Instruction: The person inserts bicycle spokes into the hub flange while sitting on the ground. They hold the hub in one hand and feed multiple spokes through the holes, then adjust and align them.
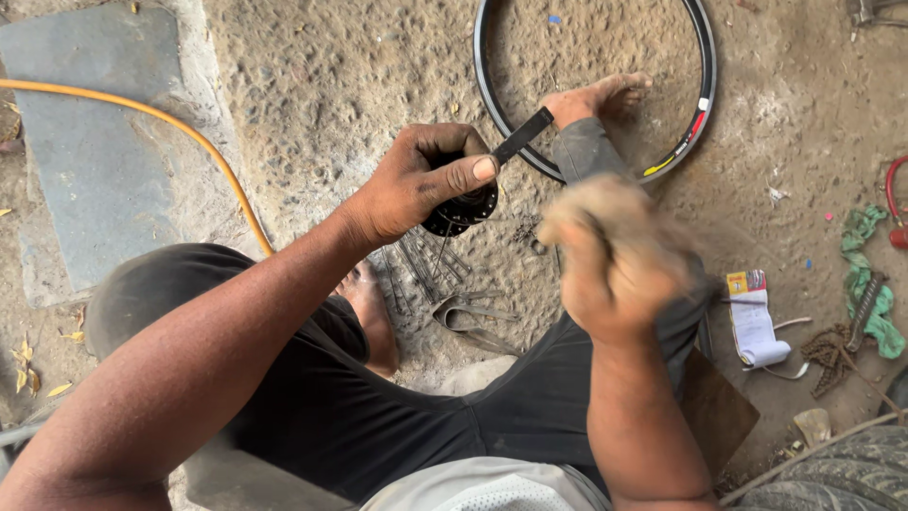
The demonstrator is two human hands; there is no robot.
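Observation:
My left hand (421, 180) grips a black wheel hub (465, 210) from above, thumb laid across its top. A flat black metal bar (522, 138) sticks out from the hub up and to the right. My right hand (615, 257) is beside it to the right, heavily blurred with the fingers curled; whether it holds anything is hidden by the blur. Below the hub, loose spokes (426, 265) lie on the dirt, with metal pliers (470, 317) next to them. A black bicycle rim (705, 90) lies on the ground ahead, my bare foot (598, 97) resting inside it.
An orange hose (189, 132) curves across a grey slab (95, 142) on the left. To the right lie a folded paper booklet (754, 322), a rusty chain (830, 352), a green rag (865, 274) and a tyre (842, 478) at the bottom corner.

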